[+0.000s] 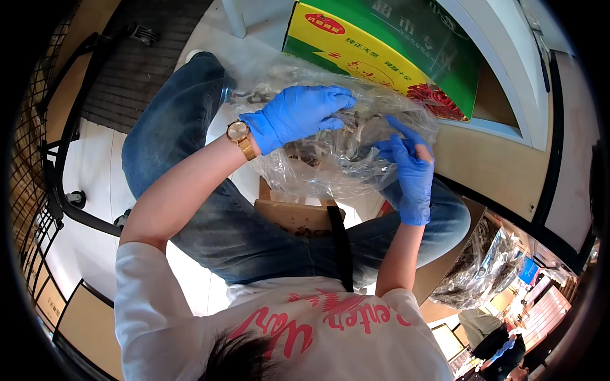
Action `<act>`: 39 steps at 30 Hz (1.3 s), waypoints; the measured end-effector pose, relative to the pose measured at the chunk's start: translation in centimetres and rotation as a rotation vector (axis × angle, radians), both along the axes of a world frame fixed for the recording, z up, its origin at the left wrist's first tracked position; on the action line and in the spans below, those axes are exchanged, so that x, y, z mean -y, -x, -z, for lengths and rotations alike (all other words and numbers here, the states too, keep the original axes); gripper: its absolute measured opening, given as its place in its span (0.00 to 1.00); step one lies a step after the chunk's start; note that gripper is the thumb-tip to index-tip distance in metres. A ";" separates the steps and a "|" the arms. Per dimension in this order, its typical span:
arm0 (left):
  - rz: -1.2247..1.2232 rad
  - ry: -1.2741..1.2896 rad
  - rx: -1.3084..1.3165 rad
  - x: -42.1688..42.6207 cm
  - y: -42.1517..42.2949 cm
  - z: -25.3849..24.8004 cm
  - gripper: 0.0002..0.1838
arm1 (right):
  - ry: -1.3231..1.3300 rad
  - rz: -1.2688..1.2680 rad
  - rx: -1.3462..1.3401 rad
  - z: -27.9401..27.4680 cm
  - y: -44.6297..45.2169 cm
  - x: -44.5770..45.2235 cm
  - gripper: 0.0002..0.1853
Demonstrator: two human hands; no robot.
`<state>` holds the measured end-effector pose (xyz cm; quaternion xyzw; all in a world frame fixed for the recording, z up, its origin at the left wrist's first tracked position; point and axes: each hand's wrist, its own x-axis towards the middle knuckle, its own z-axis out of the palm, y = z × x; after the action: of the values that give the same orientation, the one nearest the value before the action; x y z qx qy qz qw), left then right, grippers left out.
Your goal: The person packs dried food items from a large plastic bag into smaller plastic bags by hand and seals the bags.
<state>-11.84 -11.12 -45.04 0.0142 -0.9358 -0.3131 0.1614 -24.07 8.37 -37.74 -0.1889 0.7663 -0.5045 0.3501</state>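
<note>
A large crumpled clear plastic bag [298, 174] lies between my knees, with dark brownish bits inside that I cannot make out. My left hand [298, 117], in a blue glove with a gold watch at the wrist, is over the bag's upper left part; its fingers stretch to the right and the thumb is apart. At the bag's right side is my right hand [410, 168], also blue-gloved, with the index finger stretched up and left and the other fingers spread loosely. A patch of skin shows through this glove. Neither hand visibly grips the plastic.
A green and yellow carton [381, 60] stands just beyond the bag. Below the bag is a small wooden stool [295, 216]. A cardboard box [438, 276] with plastic-wrapped contents stands at right. Black wire shelving [47, 165] edges the left side. Another person [502, 346] is at lower right.
</note>
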 end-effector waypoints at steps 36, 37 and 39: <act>0.004 -0.122 0.122 0.1 -0.2 -2.6 0.21 | -0.542 1.154 0.671 10.2 -23.7 -35.5 0.10; 0.024 -0.109 0.115 0.4 0.2 -2.5 0.21 | -0.531 1.133 0.670 11.3 -24.0 -35.8 0.10; 0.000 -0.082 0.059 0.1 -0.2 -1.9 0.21 | -0.535 1.076 0.655 12.5 -23.6 -35.5 0.11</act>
<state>-11.63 -11.18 -43.11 0.0299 -0.9264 -0.3508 0.1333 -0.46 43.89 -50.26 0.4737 0.7063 -0.4327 0.2992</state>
